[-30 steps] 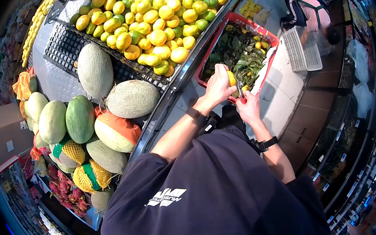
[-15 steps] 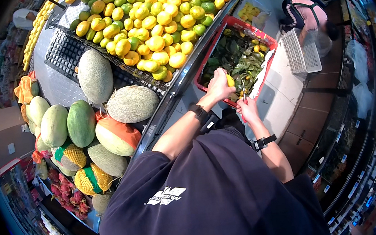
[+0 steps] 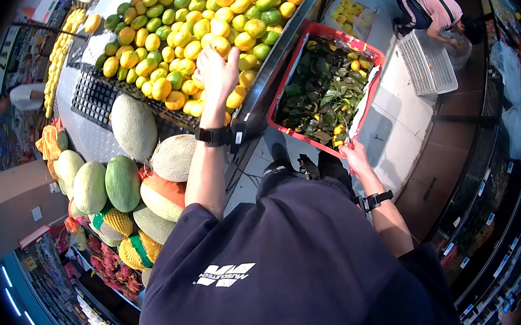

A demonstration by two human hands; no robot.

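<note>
The left hand (image 3: 218, 72) is moving off the red crate (image 3: 374, 53) toward eleven o'clock.
It's half-curling over the citrus (image 3: 200, 28), its grip unclear; the right hand (image 3: 355, 154) is still clasping red-handled snips (image 3: 348, 134) at one o'clock.

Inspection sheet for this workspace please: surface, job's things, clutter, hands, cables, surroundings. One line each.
Surface: metal display stand.
Job's things: yellow-green citrus pile on the stand; red crate beside it, holding leaves.
Clutter: melons near the pile.
Hands: left hand at the pile, grip unclear; right hand holds a scissor-like tool at the crate's near edge.
Cables: nothing seen.
Surroundings: pale tiled floor, white basket, bending co-worker.
</note>
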